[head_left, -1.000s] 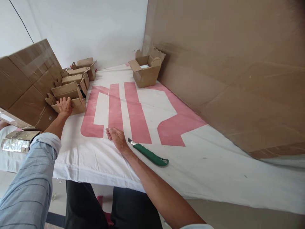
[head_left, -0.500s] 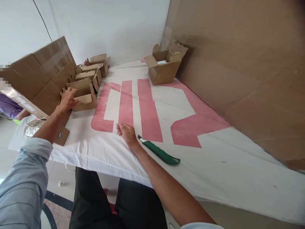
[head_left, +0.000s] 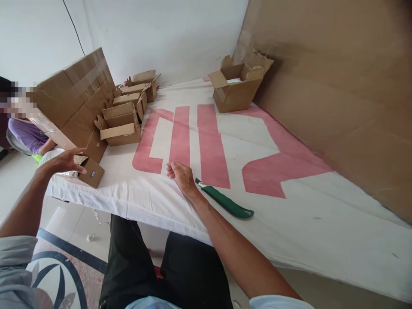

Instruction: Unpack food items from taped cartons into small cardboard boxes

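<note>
My left hand [head_left: 67, 162] is open, thumb and fingers apart, at the small closed cardboard box [head_left: 93, 172] near the table's left front edge. It partly covers this box, and I cannot tell whether the fingers touch it. On the cloth in front of me rests my right hand [head_left: 182, 177], fingers curled in, with nothing showing in them. Just right of that wrist lies a utility knife [head_left: 227, 201] with a green handle, its blade end toward the hand. An open cardboard box [head_left: 120, 134] stands beyond my left hand, touched by neither hand.
More open boxes [head_left: 131, 98] line the left side against a large carton [head_left: 77, 88]. Another open box [head_left: 234, 94] holds something white at the back. A big cardboard sheet [head_left: 337, 86] rises on the right. A person in a purple sleeve [head_left: 27, 135] is at far left.
My left hand has let go of the open box and moved toward me and left, to the small closed box. The view has shifted slightly left; my right hand stays beside the knife.
</note>
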